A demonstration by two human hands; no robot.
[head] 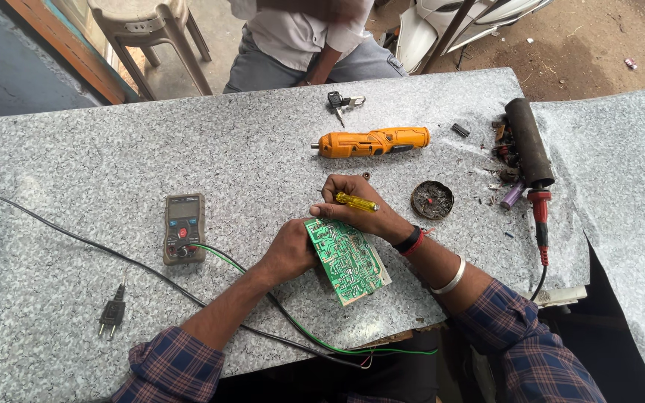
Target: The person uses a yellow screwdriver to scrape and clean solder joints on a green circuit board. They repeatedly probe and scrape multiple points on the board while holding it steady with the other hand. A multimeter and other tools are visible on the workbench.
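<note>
Nearest: plaid sleeves, forearms crossing the tabletop edge. Left hand clamped on green circuit board, tilted on edge at centre. Right hand curled around yellow screwdriver, just above the board. Multimeter at 9 o'clock, orange power screwdriver at 12, soldering iron at 3. Risk, as judged: tip skidding across solder traces, board slipping from one-handed grip; green lead snagging a wrist.

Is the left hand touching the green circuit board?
Touching. The head view shows the left hand gripping the left edge of the green circuit board, with no gap between them.
</note>
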